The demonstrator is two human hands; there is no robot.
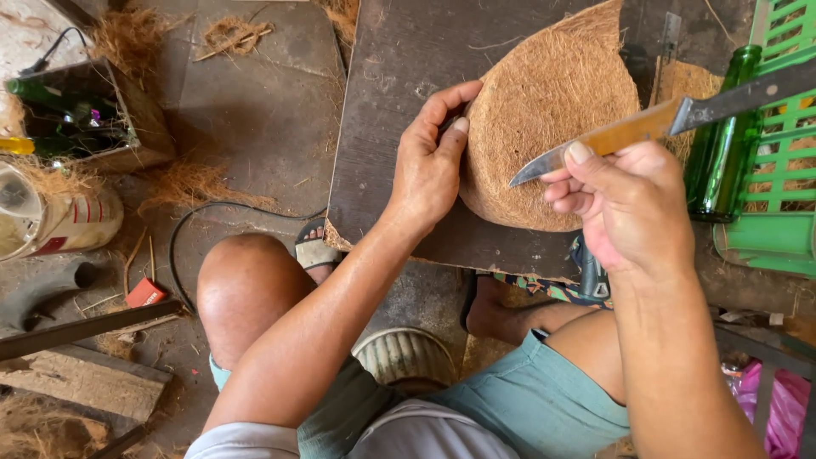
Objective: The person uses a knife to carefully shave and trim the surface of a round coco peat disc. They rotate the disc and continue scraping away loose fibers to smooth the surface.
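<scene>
A leaf-shaped sheet of coconut fibre [544, 119] was laid flat on a dark wooden board [391, 93] in front of the knees, its left edge pinched by the left hand [429, 166], with the thumb and fingers closed on it. A knife [595, 144] — yellowish handle, blade tip resting on the sheet's lower right part — was gripped in the closed right hand [633, 212]. Just right of the board a green glass bottle [722, 144] was seen beside a green plastic crate [786, 144]; loose fibre [195, 183] and a black cable [212, 212] lay on the floor to the left.
</scene>
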